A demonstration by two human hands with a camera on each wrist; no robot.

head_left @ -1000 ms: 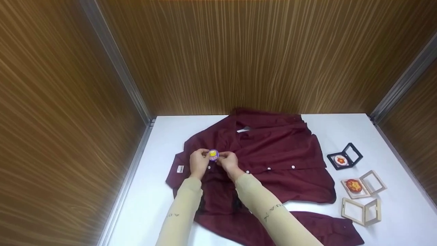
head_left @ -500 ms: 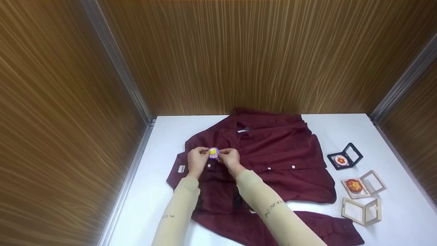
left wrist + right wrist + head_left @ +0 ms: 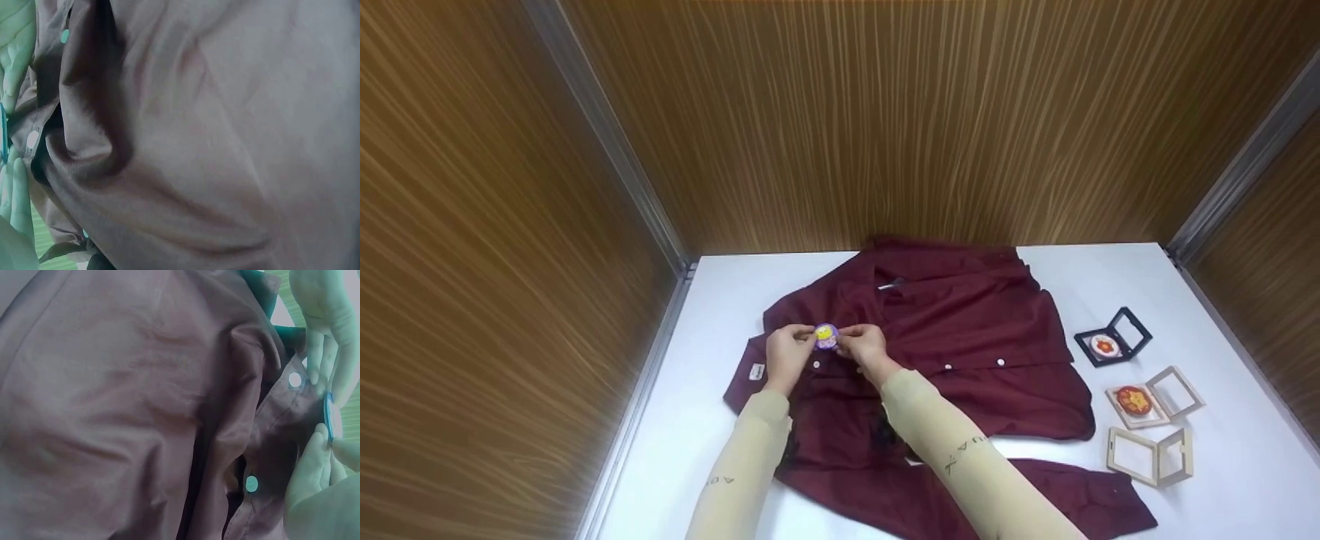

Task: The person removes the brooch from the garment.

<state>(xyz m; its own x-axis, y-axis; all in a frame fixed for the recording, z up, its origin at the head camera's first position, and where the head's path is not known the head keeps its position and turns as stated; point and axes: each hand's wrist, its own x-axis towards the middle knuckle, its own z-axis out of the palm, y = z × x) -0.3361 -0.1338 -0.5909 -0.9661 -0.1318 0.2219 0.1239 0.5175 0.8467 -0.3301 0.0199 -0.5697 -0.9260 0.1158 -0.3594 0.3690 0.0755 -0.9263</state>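
A round badge (image 3: 826, 336) with a purple rim and a yellow cartoon figure is held over the chest of a maroon shirt (image 3: 1005, 405). My left hand (image 3: 789, 352) pinches its left edge between thumb and fingers. From the other side my right hand (image 3: 866, 349) pinches the right edge. In the right wrist view the badge (image 3: 332, 417) shows edge-on, close to the shirt's button strip and its white button (image 3: 295, 379). The left wrist view catches only a sliver of the badge (image 3: 4, 132) at the frame's edge.
To the right on the white table (image 3: 660, 420) stand a black hinged frame (image 3: 1110, 341) with a red-and-white disc, a wooden frame (image 3: 1155, 397) with a red-and-yellow disc, and a wooden frame (image 3: 1151, 456) without a disc. Wood-grain panels (image 3: 885, 127) enclose the table.
Both hands have risen slightly with the badge, and the left forearm has shifted a little left. The badge stays pinched between them. The head view has tilted slightly.
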